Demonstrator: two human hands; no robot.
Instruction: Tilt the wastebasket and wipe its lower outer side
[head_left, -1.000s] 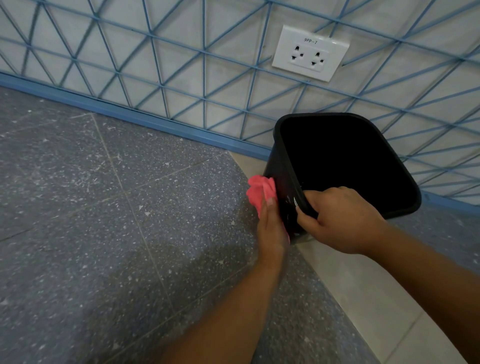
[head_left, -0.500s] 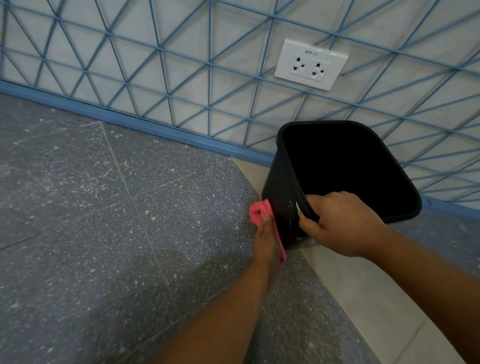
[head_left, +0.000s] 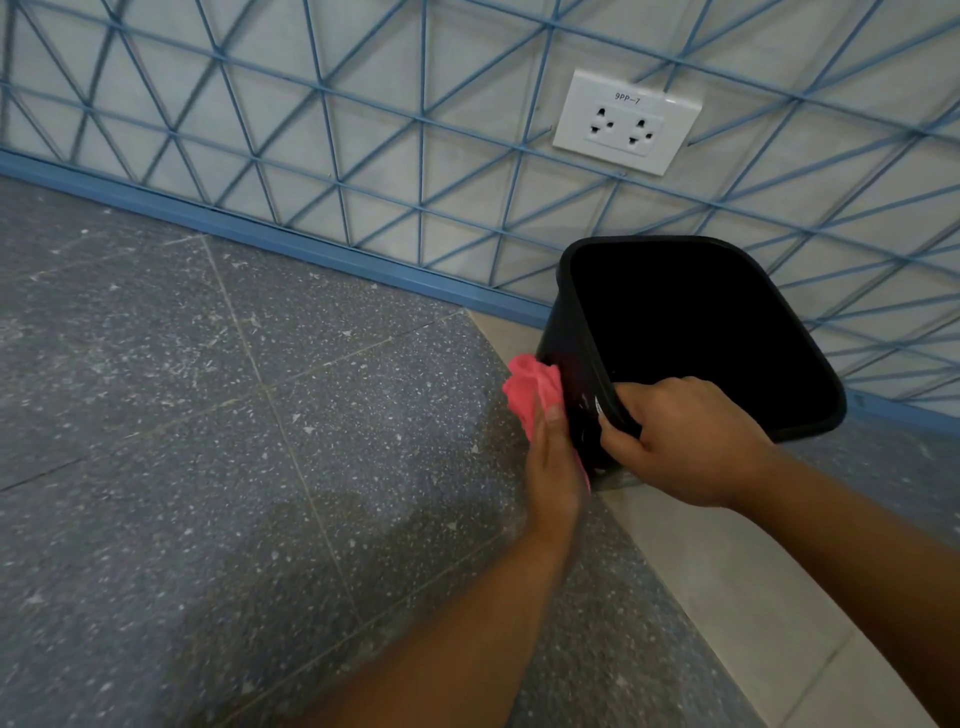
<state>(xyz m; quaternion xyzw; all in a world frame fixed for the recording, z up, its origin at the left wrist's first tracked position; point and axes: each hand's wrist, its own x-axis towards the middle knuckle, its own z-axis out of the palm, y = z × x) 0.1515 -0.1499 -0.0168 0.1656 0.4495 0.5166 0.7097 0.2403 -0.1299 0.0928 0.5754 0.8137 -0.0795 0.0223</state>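
A black plastic bin (head_left: 566, 332) stands on the floor by the wall, its dark inside facing up at me. My right hand (head_left: 675, 441) grips the near rim, fingers curled over the edge. My left hand (head_left: 553, 462) presses a crumpled pink cloth (head_left: 530, 387) flat against the bin's left outer wall, fingers straight along the cloth. The bin's base is hidden behind my hands.
A white double wall socket (head_left: 626, 122) sits above the bin on a pale wall with blue crossing lines. A blue skirting strip (head_left: 260, 234) runs along the wall's foot. Grey speckled floor tiles (head_left: 234, 441) lie to the left, a pale tile strip (head_left: 727, 571) to the right.
My left hand with the pink cloth slid down the bin's side half a second ago and has come back up. My right hand has kept its grip on the rim.
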